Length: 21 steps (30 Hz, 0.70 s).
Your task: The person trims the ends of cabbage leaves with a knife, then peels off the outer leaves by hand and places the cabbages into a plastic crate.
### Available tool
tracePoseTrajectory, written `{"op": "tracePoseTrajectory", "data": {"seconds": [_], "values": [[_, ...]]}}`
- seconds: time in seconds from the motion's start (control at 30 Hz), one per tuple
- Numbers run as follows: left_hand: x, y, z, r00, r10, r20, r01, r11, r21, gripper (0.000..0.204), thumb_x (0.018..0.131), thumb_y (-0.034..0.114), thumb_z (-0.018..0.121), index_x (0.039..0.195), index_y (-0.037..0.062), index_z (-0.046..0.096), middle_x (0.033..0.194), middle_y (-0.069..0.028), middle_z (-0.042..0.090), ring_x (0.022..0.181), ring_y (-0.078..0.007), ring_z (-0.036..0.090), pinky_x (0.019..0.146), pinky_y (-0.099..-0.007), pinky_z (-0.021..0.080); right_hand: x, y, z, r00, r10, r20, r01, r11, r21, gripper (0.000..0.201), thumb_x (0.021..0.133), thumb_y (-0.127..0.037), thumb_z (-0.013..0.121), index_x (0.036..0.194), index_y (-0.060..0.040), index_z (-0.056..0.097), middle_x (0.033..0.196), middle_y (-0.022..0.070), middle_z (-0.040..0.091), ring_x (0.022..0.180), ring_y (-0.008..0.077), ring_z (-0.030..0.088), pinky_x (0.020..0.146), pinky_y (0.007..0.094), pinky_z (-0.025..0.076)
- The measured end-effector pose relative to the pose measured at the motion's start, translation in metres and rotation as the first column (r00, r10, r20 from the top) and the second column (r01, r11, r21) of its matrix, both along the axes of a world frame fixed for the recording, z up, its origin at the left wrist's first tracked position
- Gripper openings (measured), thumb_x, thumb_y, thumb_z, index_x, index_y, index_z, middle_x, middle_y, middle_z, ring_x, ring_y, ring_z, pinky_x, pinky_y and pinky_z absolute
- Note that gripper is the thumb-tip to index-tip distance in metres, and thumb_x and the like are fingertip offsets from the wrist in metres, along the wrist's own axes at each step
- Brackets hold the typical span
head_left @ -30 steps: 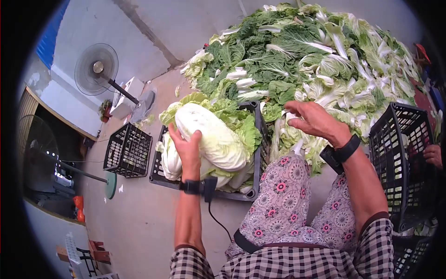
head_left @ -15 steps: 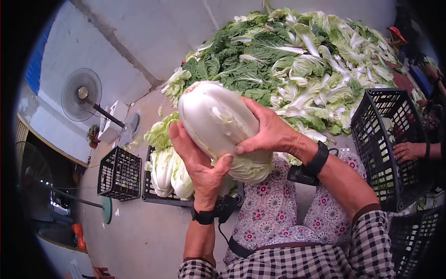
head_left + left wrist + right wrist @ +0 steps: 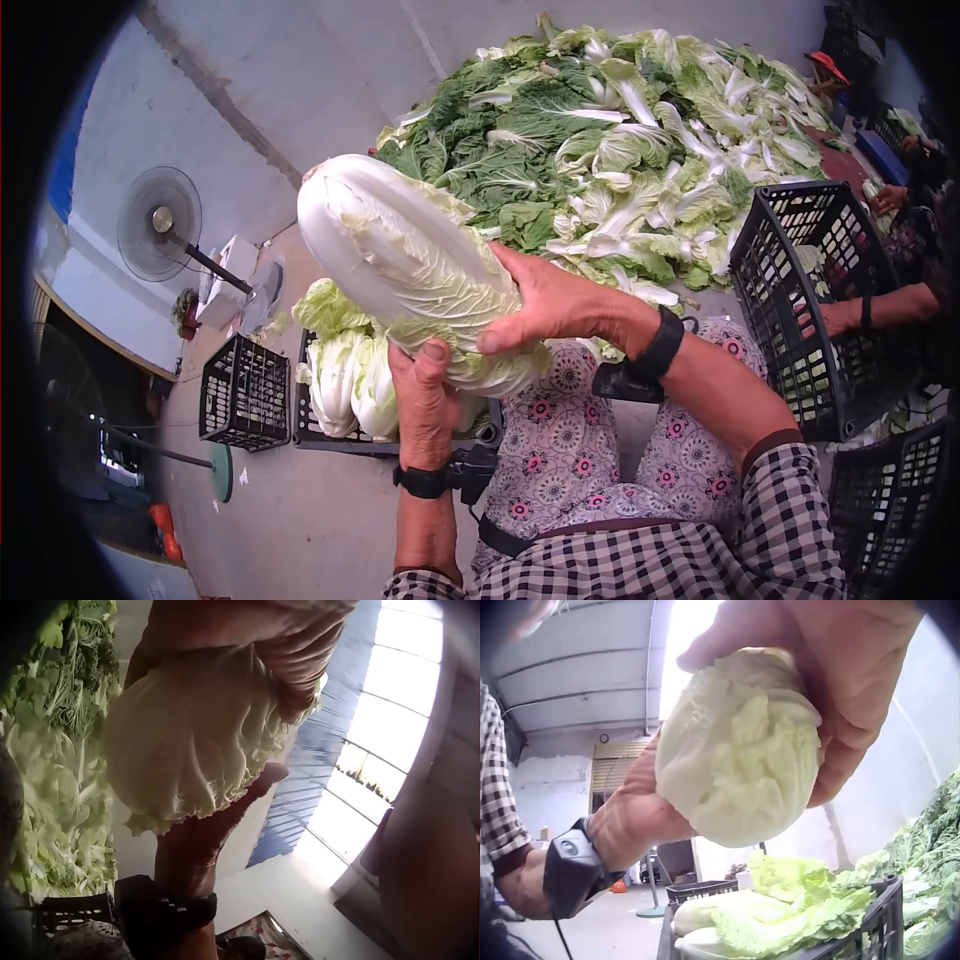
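A large napa cabbage (image 3: 395, 245) is held up over the crate, its white base tilted toward the upper left in the head view. My right hand (image 3: 555, 300) grips its leafy end, thumb across the top. From below, my left hand (image 3: 422, 400) holds the same head, thumb up along its side and fingers hidden underneath. The right wrist view shows the cabbage's rounded leafy tip (image 3: 739, 765) between both hands. Beneath it stands a black crate (image 3: 345, 447) with several napa cabbages (image 3: 335, 385) in it.
A big heap of loose cabbage leaves (image 3: 600, 150) lies against the wall. To the right, another person's hand (image 3: 825, 318) reaches into a tall black crate (image 3: 790, 300). On the left are a small black crate (image 3: 245, 395) and a standing fan (image 3: 160, 222).
The cabbage has come up out of the crate into both hands. It has since turned, its base swinging to the upper left. My right hand has moved from near the leaf heap onto it.
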<state>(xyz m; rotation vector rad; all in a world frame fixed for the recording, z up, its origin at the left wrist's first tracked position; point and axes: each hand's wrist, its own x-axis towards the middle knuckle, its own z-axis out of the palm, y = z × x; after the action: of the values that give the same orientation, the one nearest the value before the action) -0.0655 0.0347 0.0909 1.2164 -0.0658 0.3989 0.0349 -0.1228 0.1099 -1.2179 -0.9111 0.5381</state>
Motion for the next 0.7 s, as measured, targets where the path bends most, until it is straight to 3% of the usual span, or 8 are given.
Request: {"op": "tracePoseTrajectory", "data": {"seconds": [0.17, 0.33, 0.4, 0.47, 0.57, 0.6, 0.67, 0.7], "values": [[-0.007, 0.008, 0.005, 0.999, 0.029, -0.02, -0.016, 0.885, 0.465, 0.097, 0.073, 0.059, 0.067, 0.137, -0.0017, 0.026, 0.133, -0.0145, 0.041, 0.123, -0.0231, 0.039, 0.103, -0.0362, 0.03, 0.002, -0.017, 0.005, 0.991, -0.136, -0.007, 0.137, 0.989, 0.059, 0.087, 0.064, -0.03, 0.08, 0.133, 0.0003, 0.037, 0.123, 0.0102, 0.053, 0.11, 0.0172, 0.051, 0.098, 0.0313, 0.037], [-0.021, 0.061, 0.005, 0.975, 0.223, 0.022, -0.181, 0.725, 0.665, 0.068, 0.083, 0.032, 0.062, 0.136, 0.0, 0.034, 0.137, -0.0162, 0.04, 0.127, -0.0269, 0.036, 0.105, -0.0366, 0.027, 0.003, -0.074, 0.024, 0.955, -0.284, -0.089, 0.297, 0.931, 0.212, 0.088, 0.056, -0.029, 0.083, 0.126, 0.0046, 0.04, 0.109, 0.0149, 0.059, 0.101, 0.0238, 0.058, 0.095, 0.0374, 0.046], [-0.033, 0.099, -0.003, 0.924, 0.375, 0.076, -0.302, 0.59, 0.749, 0.057, 0.085, 0.022, 0.059, 0.133, -0.0014, 0.038, 0.134, -0.0168, 0.042, 0.125, -0.0289, 0.038, 0.104, -0.0379, 0.027, 0.01, -0.117, 0.025, 0.883, -0.466, -0.046, 0.467, 0.867, 0.172, 0.087, 0.056, -0.028, 0.084, 0.124, 0.0039, 0.04, 0.108, 0.0157, 0.058, 0.098, 0.025, 0.06, 0.092, 0.04, 0.049], [-0.044, 0.156, -0.024, 0.827, 0.504, 0.251, -0.375, 0.159, 0.913, 0.054, 0.086, 0.02, 0.057, 0.131, -0.0035, 0.039, 0.131, -0.0195, 0.043, 0.122, -0.0303, 0.04, 0.103, -0.0388, 0.028, 0.009, -0.158, 0.034, 0.771, -0.637, -0.008, 0.633, 0.764, 0.126, 0.087, 0.058, -0.025, 0.083, 0.126, 0.005, 0.038, 0.11, 0.0178, 0.057, 0.095, 0.0249, 0.061, 0.091, 0.0385, 0.05], [-0.062, 0.207, -0.08, 0.726, 0.643, 0.244, -0.341, 0.028, 0.94, 0.052, 0.086, 0.02, 0.057, 0.128, -0.0054, 0.04, 0.129, -0.0222, 0.044, 0.121, -0.0316, 0.041, 0.102, -0.039, 0.029, 0.035, -0.214, 0.027, 0.615, -0.787, -0.043, 0.785, 0.607, 0.123, 0.088, 0.06, -0.021, 0.082, 0.127, 0.0091, 0.033, 0.11, 0.0194, 0.056, 0.094, 0.0257, 0.061, 0.089, 0.0352, 0.051], [-0.066, 0.211, -0.101, 0.71, 0.68, 0.184, -0.303, 0.059, 0.951, 0.049, 0.09, 0.026, 0.051, 0.127, -0.0051, 0.042, 0.126, -0.0242, 0.045, 0.119, -0.0339, 0.042, 0.101, -0.0389, 0.031, 0.044, -0.232, 0.027, 0.557, -0.829, -0.035, 0.825, 0.549, 0.132, 0.089, 0.061, -0.02, 0.081, 0.127, 0.0106, 0.031, 0.109, 0.0197, 0.056, 0.094, 0.0262, 0.061, 0.088, 0.0342, 0.051], [-0.069, 0.234, -0.151, 0.793, 0.601, -0.098, -0.146, 0.344, 0.928, 0.05, 0.094, 0.033, 0.042, 0.126, -0.0054, 0.042, 0.123, -0.025, 0.047, 0.115, -0.0352, 0.045, 0.099, -0.0384, 0.032, 0.061, -0.263, 0.031, 0.421, -0.907, 0.022, 0.893, 0.419, 0.163, 0.081, 0.065, -0.02, 0.079, 0.126, 0.0106, 0.034, 0.108, 0.0177, 0.057, 0.093, 0.0256, 0.062, 0.086, 0.0332, 0.051], [-0.066, 0.227, -0.152, 0.781, 0.619, -0.077, -0.17, 0.33, 0.929, 0.051, 0.095, 0.035, 0.04, 0.126, -0.0055, 0.042, 0.123, -0.0252, 0.048, 0.115, -0.0353, 0.045, 0.099, -0.038, 0.032, 0.069, -0.276, 0.035, 0.371, -0.928, 0.034, 0.911, 0.371, 0.182, 0.073, 0.068, -0.021, 0.077, 0.123, 0.0076, 0.038, 0.108, 0.0165, 0.058, 0.093, 0.0242, 0.062, 0.087, 0.0334, 0.051]]}}
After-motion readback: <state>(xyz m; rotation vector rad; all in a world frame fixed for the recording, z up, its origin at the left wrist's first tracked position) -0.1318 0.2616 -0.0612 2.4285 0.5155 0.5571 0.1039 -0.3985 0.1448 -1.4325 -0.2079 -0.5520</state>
